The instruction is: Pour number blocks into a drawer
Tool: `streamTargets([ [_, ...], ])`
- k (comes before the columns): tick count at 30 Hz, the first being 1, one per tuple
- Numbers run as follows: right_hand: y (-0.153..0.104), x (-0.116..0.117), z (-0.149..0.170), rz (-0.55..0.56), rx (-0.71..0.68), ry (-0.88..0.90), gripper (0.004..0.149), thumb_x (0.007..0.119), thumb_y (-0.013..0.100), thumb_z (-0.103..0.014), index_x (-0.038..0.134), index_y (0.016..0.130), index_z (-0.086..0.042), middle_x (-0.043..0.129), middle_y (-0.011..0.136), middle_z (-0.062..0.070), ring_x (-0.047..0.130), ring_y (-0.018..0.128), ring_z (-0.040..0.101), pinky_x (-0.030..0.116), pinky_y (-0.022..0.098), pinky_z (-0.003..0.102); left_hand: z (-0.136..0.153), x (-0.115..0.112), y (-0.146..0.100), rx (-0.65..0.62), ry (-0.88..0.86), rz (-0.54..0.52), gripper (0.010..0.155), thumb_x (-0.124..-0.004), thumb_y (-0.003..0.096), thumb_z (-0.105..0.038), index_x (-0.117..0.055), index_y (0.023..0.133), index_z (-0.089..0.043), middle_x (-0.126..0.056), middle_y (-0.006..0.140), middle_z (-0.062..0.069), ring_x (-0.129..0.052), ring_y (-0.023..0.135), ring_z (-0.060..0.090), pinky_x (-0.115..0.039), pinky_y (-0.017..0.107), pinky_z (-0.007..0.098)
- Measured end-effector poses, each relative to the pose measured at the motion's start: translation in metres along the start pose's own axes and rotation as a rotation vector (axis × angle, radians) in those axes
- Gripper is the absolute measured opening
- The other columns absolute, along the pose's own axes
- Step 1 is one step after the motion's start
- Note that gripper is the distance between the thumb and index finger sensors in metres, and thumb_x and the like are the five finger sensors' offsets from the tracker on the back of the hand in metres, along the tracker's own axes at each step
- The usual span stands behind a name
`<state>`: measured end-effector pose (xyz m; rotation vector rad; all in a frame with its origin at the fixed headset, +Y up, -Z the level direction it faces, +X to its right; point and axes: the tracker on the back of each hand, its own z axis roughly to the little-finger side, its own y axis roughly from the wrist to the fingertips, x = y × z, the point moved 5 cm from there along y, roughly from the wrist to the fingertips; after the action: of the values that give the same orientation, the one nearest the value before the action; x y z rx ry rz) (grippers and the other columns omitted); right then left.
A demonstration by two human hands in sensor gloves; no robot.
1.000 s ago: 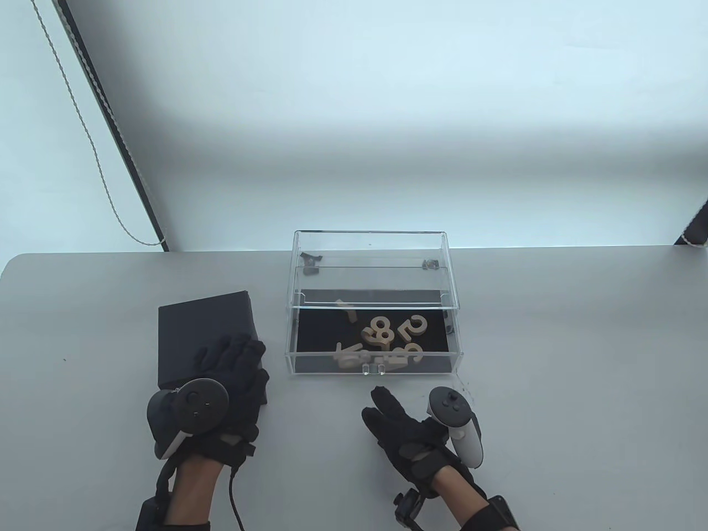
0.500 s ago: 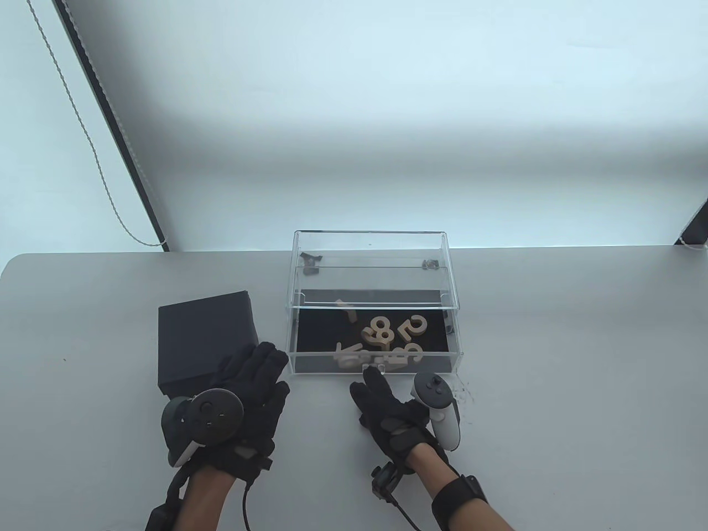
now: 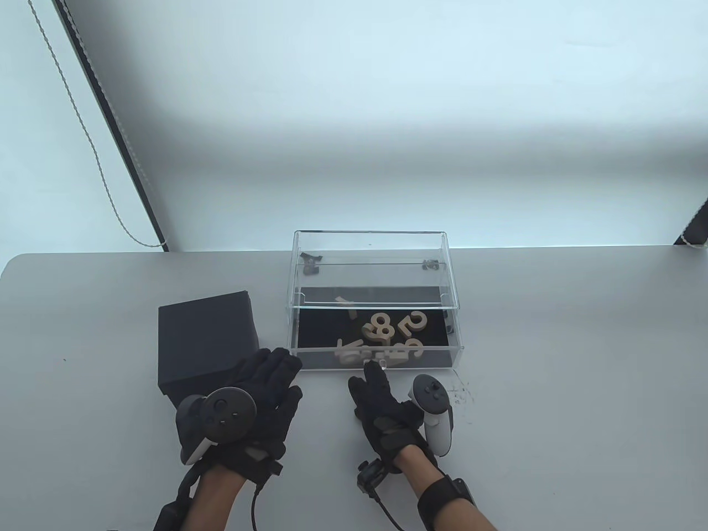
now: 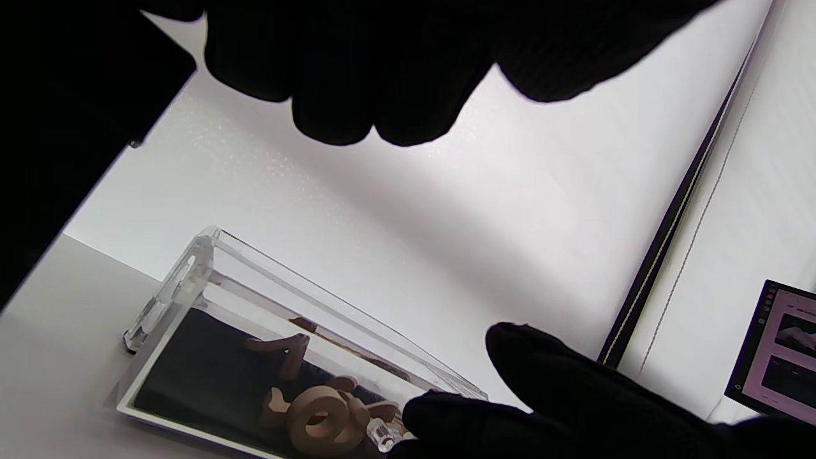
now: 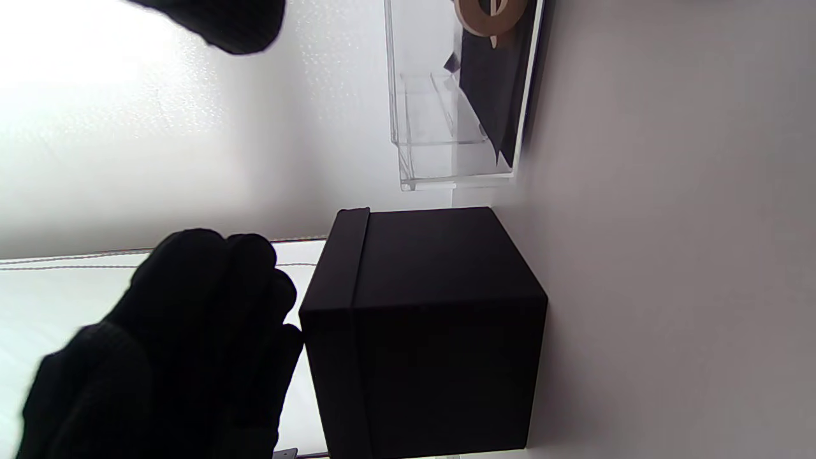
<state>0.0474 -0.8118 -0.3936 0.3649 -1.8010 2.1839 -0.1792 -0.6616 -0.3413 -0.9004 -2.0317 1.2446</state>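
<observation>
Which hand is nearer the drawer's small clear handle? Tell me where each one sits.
Right. The right hand has a fingertip at the drawer handle; contact unclear. The left hand sits off toward the drawer's front left corner, beside the black box.

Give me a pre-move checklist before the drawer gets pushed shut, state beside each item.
1. Number blocks inside the drawer, none seen on the table: ok.
2. Drawer pulled out of the clear case: ok.
3. Right hand fingertip at the drawer's small front knob: ok; actual contact: cannot tell.
4. Left hand off the black box, fingers near the drawer's front left corner: ok.
5. Blocks low enough to pass under the case: cannot tell.
6. Black box clear of the drawer's path: ok.
</observation>
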Motion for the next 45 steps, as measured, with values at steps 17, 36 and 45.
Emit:
streamTargets([
  [17, 0.052, -0.021, -0.013, 0.015, 0.023, -0.027, 0.088, 0.061, 0.053, -0.060, 0.005, 0.102, -0.012, -0.007, 0.102, 0.024, 0.019, 0.099, 0.053, 0.038, 0.070, 0.067, -0.027, -0.028, -0.002, -0.082, 0.031, 0.086, 0.062, -0.065, 0.0477, -0.053, -0.066, 0.101, -0.020, -0.067, 0.113, 0.014, -0.055, 0.104, 0.042, -0.037, 0.076, 0.064],
  [36, 0.049, -0.035, -0.026, 0.044, 0.001, -0.043, 0.085, 0.064, 0.051, -0.058, 0.019, 0.104, -0.009, 0.009, 0.107, 0.025, 0.031, 0.097, 0.057, 0.041, 0.067, 0.071, -0.019, -0.056, -0.002, -0.049, 0.025, 0.190, 0.063, -0.065, 0.0476, -0.053, -0.066, 0.101, -0.021, -0.067, 0.113, 0.014, -0.056, 0.104, 0.043, -0.038, 0.076, 0.065],
  [45, 0.005, -0.036, -0.037, -0.014, -0.025, -0.158, 0.084, 0.065, 0.050, -0.058, 0.024, 0.104, -0.007, 0.015, 0.107, 0.027, 0.036, 0.096, 0.057, 0.042, 0.066, 0.071, -0.010, -0.064, -0.003, -0.020, 0.023, 0.223, 0.063, -0.065, 0.0475, -0.053, -0.066, 0.101, -0.021, -0.067, 0.113, 0.014, -0.055, 0.104, 0.043, -0.038, 0.076, 0.065],
])
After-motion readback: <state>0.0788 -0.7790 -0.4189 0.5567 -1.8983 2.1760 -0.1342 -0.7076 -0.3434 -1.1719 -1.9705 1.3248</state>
